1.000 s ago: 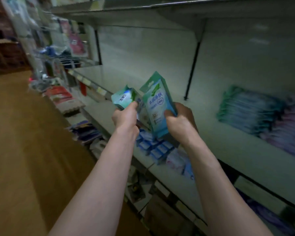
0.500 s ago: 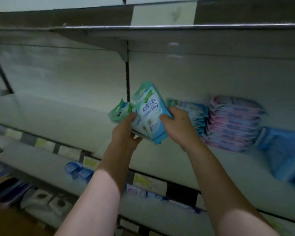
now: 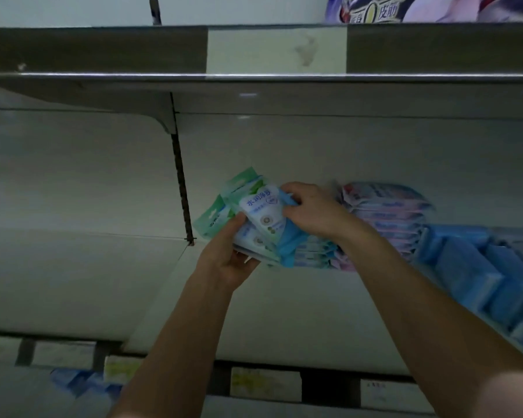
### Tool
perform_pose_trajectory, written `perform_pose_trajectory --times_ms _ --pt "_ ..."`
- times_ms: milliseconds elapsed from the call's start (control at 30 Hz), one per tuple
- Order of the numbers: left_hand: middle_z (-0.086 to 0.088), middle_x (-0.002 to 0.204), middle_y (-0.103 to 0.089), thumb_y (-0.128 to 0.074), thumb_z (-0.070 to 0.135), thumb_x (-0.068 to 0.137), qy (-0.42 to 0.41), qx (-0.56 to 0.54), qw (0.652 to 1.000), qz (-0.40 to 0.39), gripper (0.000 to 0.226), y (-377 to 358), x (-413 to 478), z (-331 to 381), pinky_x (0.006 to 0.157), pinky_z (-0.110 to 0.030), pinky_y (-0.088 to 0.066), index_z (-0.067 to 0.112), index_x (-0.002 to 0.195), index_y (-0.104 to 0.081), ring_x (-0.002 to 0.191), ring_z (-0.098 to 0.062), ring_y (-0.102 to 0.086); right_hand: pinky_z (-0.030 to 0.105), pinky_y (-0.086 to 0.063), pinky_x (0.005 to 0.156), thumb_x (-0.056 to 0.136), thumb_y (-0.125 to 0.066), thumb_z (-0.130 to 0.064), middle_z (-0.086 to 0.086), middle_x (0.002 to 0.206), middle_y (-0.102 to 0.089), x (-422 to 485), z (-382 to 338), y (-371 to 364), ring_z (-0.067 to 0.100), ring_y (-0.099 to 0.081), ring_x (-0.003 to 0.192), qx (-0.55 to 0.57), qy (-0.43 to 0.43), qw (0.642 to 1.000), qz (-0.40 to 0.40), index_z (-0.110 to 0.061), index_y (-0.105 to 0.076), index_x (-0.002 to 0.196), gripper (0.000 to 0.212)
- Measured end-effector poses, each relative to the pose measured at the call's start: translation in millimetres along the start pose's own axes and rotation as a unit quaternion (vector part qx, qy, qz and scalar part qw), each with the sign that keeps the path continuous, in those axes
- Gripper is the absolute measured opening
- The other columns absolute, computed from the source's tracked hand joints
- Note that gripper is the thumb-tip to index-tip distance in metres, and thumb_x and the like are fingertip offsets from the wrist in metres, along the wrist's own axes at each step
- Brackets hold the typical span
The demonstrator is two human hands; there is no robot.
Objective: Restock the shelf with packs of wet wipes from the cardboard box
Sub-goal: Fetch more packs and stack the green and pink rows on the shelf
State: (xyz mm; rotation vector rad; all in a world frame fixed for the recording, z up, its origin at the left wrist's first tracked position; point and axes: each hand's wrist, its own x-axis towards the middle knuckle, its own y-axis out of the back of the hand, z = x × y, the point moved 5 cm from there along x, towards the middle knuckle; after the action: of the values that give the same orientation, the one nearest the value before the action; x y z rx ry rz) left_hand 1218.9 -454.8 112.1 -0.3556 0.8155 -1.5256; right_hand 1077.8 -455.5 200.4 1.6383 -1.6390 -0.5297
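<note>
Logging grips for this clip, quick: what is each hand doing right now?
Left hand: holds the wet wipe packs from below.
Right hand: grips the same packs from above.

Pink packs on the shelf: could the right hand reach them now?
Probably: the pink packs lie just past the right hand, nothing between. But it grips the wet wipes, so it could only touch, not grab.

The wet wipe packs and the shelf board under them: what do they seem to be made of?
The wet wipe packs look like soft plastic film, glossy: their edges crease and bend. The shelf board looks like painted metal, smooth with a faint sheen, though blur leaves this open.
</note>
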Motion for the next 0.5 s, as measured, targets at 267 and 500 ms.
perform_pose_trajectory --times_ms 267,500 --pt "-0.01 0.09 -0.068 -0.063 0.009 0.09 -0.002 -0.02 1.0 0.021 0.007 -16 18 0 0.079 -0.043 -0.053 0.013 0.093 -0.066 0.082 -0.024 -0.064 0.025 -0.043 0.08 0.074 -0.071 -0.056 -0.005 0.126 -0.053 23 1 3 0.014 -0.055 0.106 -0.112 -0.027 0.987 -0.108 -0.02 -0.046 0.131 0.072" --pt "-0.016 0.107 -0.066 -0.057 0.006 0.093 -0.021 -0.03 0.999 0.002 0.013 -21 30 6 0.095 -0.048 -0.047 0.009 0.104 -0.063 0.097 -0.03 -0.063 0.03 -0.052 0.081 0.076 -0.072 -0.032 0.003 0.118 -0.058 54 -5 10 0.017 -0.058 0.099 -0.174 0.036 0.973 -0.146 -0.016 -0.049 0.12 0.052"
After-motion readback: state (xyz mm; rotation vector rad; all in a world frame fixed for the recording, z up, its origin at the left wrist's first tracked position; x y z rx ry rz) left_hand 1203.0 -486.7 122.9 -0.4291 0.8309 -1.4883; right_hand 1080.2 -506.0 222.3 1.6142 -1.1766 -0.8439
